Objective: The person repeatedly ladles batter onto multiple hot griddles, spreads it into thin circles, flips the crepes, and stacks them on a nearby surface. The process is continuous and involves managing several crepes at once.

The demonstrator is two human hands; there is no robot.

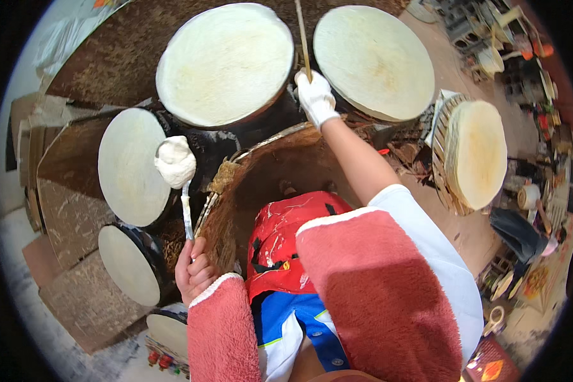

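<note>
My left hand (196,270) is closed round the handle of a metal ladle (186,213). A thick white lump of dough or batter (176,162) fills the ladle's bowl, which is held over the edge of a round pale sheet (134,167) on the left. In a white glove, my right hand (316,95) grips a thin wooden stick (302,38) pointing away from me. It is between two large round griddles, each covered by a pale sheet: one far left (226,63), one far right (374,63). Whether these sheets are raw or cooked I cannot tell.
Smaller round pale-topped griddles (128,264) curve along my left. At right, a stack of pale flat rounds (481,156) rests on a slatted stand (444,153). A curved brown rim (261,149) surrounds me. A person (522,235) and stacked blocks (468,38) are farther right.
</note>
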